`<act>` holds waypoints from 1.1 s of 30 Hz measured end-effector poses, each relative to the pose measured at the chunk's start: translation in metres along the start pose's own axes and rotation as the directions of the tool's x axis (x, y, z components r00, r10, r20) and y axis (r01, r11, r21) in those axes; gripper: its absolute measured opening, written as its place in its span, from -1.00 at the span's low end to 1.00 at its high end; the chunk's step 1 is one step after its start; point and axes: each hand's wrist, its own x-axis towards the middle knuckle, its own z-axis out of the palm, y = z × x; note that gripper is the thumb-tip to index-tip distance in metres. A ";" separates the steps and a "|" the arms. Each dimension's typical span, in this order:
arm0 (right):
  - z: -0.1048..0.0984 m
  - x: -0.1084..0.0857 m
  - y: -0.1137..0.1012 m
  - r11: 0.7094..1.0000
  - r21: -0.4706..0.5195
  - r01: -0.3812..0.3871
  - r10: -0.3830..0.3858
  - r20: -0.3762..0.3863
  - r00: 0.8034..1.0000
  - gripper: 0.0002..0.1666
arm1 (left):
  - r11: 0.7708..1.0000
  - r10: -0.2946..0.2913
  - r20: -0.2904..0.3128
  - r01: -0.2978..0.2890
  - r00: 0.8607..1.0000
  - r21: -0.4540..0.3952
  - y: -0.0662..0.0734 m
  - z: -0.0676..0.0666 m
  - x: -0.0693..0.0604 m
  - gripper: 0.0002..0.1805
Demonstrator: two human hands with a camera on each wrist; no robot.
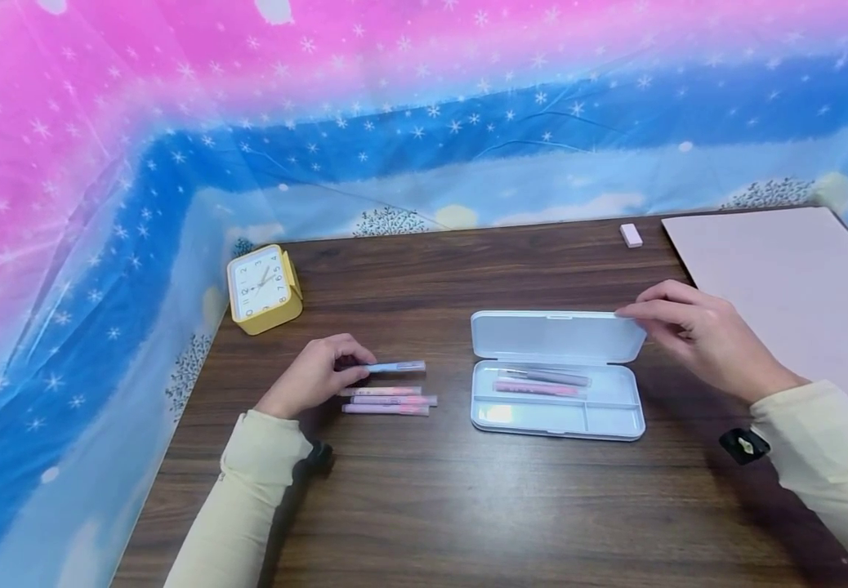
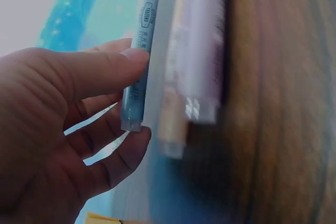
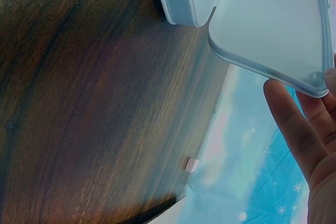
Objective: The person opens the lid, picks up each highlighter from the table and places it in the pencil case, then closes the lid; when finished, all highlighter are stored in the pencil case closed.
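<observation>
My left hand (image 1: 315,374) pinches a blue marker pen (image 2: 140,51) between thumb and fingers, just above the table. Beside it lie three pens with pinkish and pale barrels (image 1: 387,400), side by side and blurred in the left wrist view. To their right stands a white plastic pencil case (image 1: 527,418) with its lid (image 1: 552,336) raised. Inside its rear compartment lie a grey pen (image 1: 571,378) and a pink pen (image 1: 534,386). My right hand (image 1: 718,331) holds the lid's right corner, thumb on one face and fingers behind.
A yellow alarm clock (image 1: 265,290) stands at the back left of the dark wooden table (image 1: 431,506). A white eraser (image 1: 631,236) lies near the back edge. On the right is a large pale pink board (image 1: 792,286). Printed cloth (image 1: 394,147) hangs behind.
</observation>
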 end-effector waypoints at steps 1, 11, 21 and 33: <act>0.000 0.000 0.000 1.000 -0.003 -0.003 0.003 0.001 1.000 -0.41 | 1.000 0.005 -0.005 -0.005 1.000 -0.009 0.002 0.000 0.000 -0.85; -0.003 -0.002 0.001 1.000 -0.003 -0.020 0.020 -0.002 1.000 -0.42 | 0.977 0.196 0.015 -0.194 0.980 -0.092 0.059 0.019 0.025 -0.87; 0.002 0.001 0.006 0.999 0.032 0.024 -0.023 -0.027 0.999 -0.42 | 0.937 0.349 0.102 -0.346 0.932 -0.042 0.120 0.057 0.056 -0.82; 0.000 -0.001 0.004 1.000 0.017 0.002 -0.001 -0.011 1.000 -0.43 | 0.919 0.353 0.180 -0.376 0.918 0.117 0.144 0.091 0.086 -0.82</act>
